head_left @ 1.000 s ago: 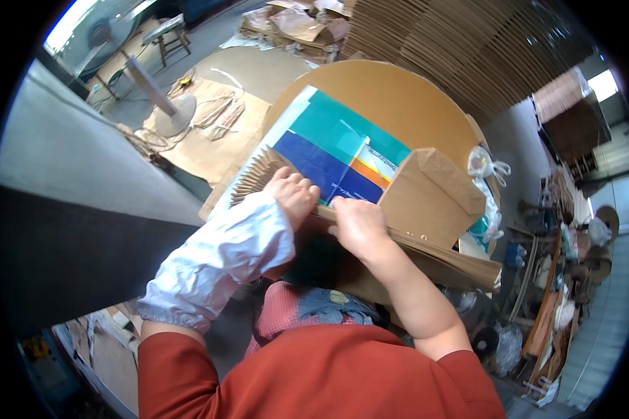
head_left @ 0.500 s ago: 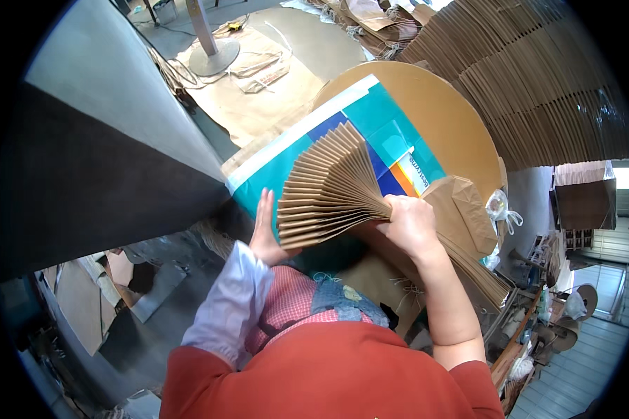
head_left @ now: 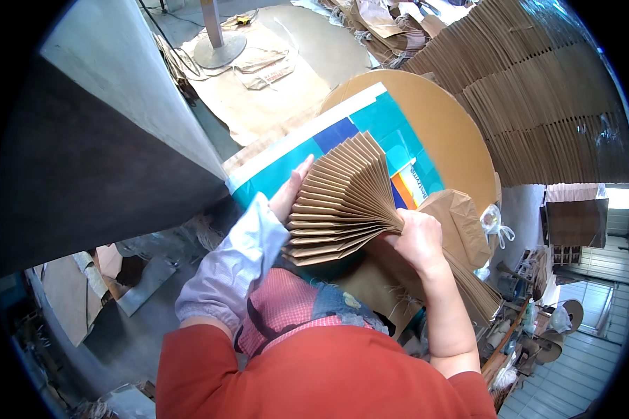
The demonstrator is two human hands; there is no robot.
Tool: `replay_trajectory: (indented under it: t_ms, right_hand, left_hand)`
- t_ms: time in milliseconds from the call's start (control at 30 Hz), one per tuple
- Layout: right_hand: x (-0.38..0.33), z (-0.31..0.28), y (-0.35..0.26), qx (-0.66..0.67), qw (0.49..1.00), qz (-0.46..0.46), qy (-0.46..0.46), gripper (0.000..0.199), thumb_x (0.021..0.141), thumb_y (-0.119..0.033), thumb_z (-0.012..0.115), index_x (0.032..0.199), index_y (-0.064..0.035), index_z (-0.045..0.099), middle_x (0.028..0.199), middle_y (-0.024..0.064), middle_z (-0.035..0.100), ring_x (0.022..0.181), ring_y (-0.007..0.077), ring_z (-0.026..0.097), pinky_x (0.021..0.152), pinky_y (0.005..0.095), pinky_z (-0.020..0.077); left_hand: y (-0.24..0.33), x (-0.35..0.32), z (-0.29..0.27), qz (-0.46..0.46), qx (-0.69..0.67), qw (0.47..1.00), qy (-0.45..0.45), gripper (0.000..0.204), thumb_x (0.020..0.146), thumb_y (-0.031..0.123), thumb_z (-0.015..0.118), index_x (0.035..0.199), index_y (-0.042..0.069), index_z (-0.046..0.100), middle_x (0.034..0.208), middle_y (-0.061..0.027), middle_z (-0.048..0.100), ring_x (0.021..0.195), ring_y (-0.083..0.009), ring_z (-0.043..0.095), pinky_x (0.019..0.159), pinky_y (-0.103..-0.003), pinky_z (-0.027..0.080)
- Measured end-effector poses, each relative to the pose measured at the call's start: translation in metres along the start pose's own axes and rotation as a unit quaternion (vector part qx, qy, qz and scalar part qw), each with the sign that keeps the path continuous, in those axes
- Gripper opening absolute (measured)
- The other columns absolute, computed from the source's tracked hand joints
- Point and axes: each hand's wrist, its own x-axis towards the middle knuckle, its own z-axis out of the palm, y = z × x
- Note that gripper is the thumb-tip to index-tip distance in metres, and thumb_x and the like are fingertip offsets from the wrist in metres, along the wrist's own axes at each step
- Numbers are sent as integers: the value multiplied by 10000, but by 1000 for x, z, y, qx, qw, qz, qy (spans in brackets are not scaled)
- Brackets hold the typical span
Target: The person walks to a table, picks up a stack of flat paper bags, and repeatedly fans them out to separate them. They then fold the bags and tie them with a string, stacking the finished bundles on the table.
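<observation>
My right hand (head_left: 419, 239) is closed round the narrow, gathered end of a fanned stack of brown paper bags (head_left: 346, 195). The folded edges spread out toward the upper left like a hand fan. Against the left edge of the fan lies my left hand (head_left: 292, 190), fingers stretched out and close together, palm side toward the bags; its thumb is hidden. Beneath the fan is a teal, blue and white printed sheet (head_left: 262, 183). Beside my right hand rest more folded brown paper bags (head_left: 461, 220), partly behind my wrist.
A round brown board (head_left: 447, 119) lies under the printed sheet. At left a large grey panel (head_left: 119, 146) comes close to my left arm. Tall stacks of brown bags (head_left: 531, 105) stand at upper right. A post with a round base (head_left: 220, 50) stands beyond a paper sheet on the floor.
My left hand has slid up along the fan's left side and turned inward. The fan stands a little more upright and is somewhat narrower. My right hand keeps its grip.
</observation>
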Motion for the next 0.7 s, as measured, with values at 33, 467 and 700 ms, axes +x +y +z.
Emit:
replay_trajectory:
  t_ms: [33, 467, 700]
  right_hand:
    - [1, 1, 3, -3, 1000, -10, 6, 243, 655, -266, 756, 792, -102, 639, 752, 87, 652, 734, 290, 636, 643, 401, 504]
    - [-1, 7, 7, -19, 1000, -10, 16, 272, 635, -261, 778, 779, -99, 615, 741, 79, 641, 713, 287, 631, 629, 401, 498]
    - [2, 9, 6, -4, 1000, -20, 24, 274, 627, -236, 784, 798, -93, 624, 766, 82, 649, 734, 285, 632, 643, 398, 498]
  left_hand:
    - [5, 4, 1, 17, -38, 999, -1, 845, 902, 662, 210, 1476, 48, 114, 1527, -135, 142, 1409, -248, 122, 1137, -354, 147]
    - [65, -90, 26, 238, 315, 907, 148, 218, 935, 88, 482, 790, -11, 611, 731, -111, 619, 653, -201, 595, 623, -306, 466]
    - [43, -141, 74, 327, 450, 821, 131, 250, 938, 162, 441, 908, -18, 611, 842, -147, 666, 697, -284, 602, 662, -362, 482]
